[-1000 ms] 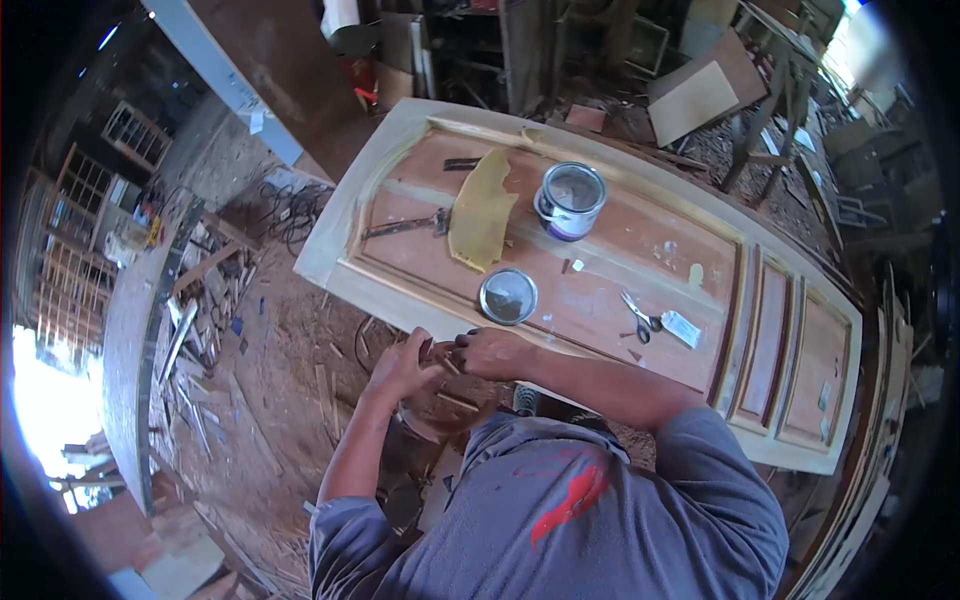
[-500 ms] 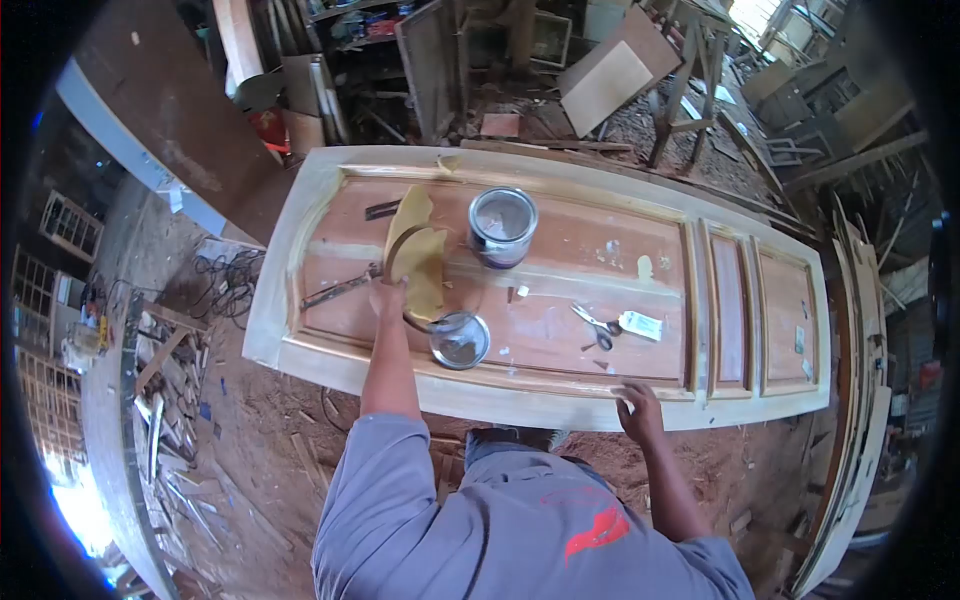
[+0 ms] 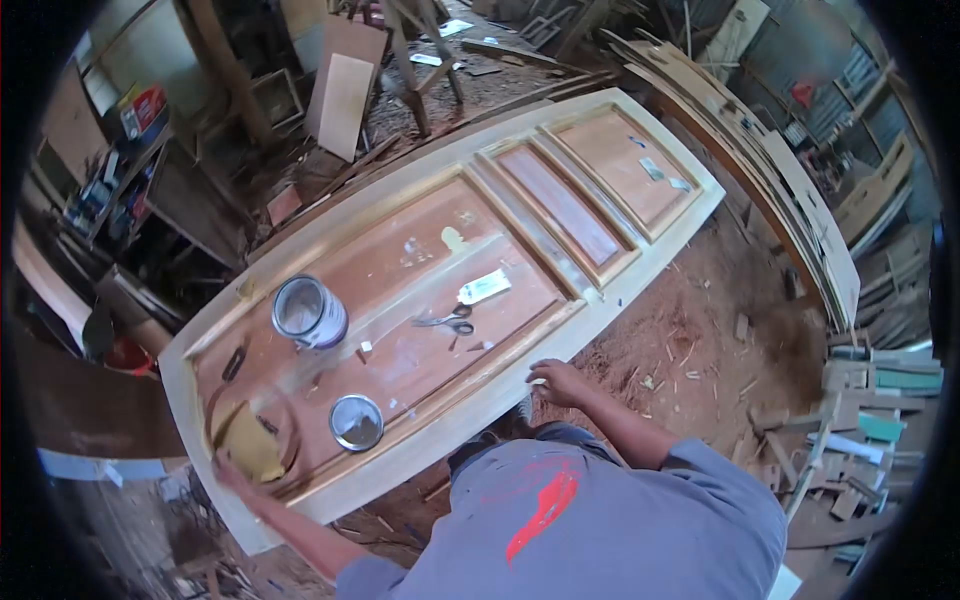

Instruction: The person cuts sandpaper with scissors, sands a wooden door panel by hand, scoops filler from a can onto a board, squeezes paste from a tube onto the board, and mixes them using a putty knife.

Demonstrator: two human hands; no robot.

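A yellowish sheet of sandpaper (image 3: 248, 445), curled and partly blurred, is at the left end of the panelled wooden door (image 3: 640, 255). My left hand (image 3: 236, 474) grips its near edge, with the fingertips partly hidden. Around the sheet is a brownish curved strip, too smeared to name. My right hand (image 3: 562, 383) is at the door's near edge, fingers loosely bent and apart, nothing in them. Between the hands, a round metal lid (image 3: 356, 423) with grey residue lies on the door. Farther back stands an opened paint can (image 3: 312, 315).
Scissors (image 3: 447, 320) and a white labelled packet (image 3: 484, 287) lie mid-door. A dark-handled tool (image 3: 235, 363) is left of the can. Long boards (image 3: 780, 190) are stacked at right. Wood scraps litter the dirt floor (image 3: 690, 350).
My view has swung to the right. My left hand and the sandpaper have shifted toward the door's left end, away from the can and lid. My right hand stays by the near edge.
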